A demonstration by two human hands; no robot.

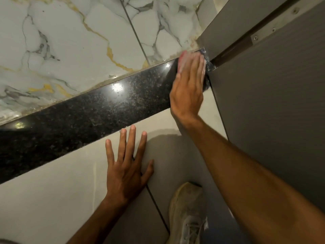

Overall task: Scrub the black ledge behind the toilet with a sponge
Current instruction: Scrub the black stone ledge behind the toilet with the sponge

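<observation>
Ledge (98, 110), black and speckled, is running as a slanted band below the marbled wall tile (70, 41), and we are working at its far end, where it is meeting the grey partition (272, 103). We are stretching our right hand (189, 85) out along a nearly straight forearm, palm down, fingers long and close together, pressing a sponge (182, 60) flat against the ledge right beside the partition. That hand is not wrapping around anything; it is lying flat on top of the sponge. We are bracing with our left hand (127, 166) on the pale panel (52, 199) just below the ledge, fingers spread wide and pointing up toward it, thumb angled out, holding nothing. The middle fingertip is nearly reaching the ledge's lower edge.

Only a pinkish, blurred sliver of the sponge is peeking out past the right fingertips; the rest is lying hidden under the hand, so we cannot tell its shape. The corner of the ledge by the partition is smeared and hard to read. A worn white shoe (186, 213) is showing below the ledge, near the partition's foot. Our left forearm is getting cut off by the bottom of the view.
</observation>
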